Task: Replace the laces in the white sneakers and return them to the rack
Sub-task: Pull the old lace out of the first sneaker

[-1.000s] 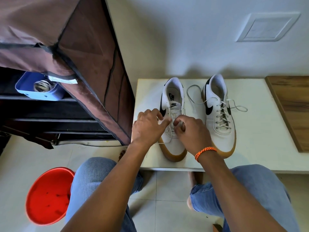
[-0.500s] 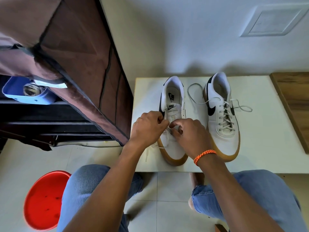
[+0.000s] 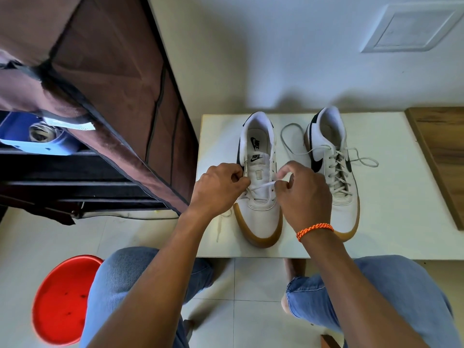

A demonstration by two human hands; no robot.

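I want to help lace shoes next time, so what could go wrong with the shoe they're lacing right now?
The flat white lace only crosses the lowest eyelets of the white gum-soled sneaker on the left, pinched by the left hand and right hand. Pulling unevenly might leave one end too short. Its loose tail hangs near the edge of the white table and could snag.

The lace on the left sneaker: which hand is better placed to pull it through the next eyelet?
Right. The right hand already pinches the lace above the left sneaker; the left hand grips the shoe's edge, steadying it.
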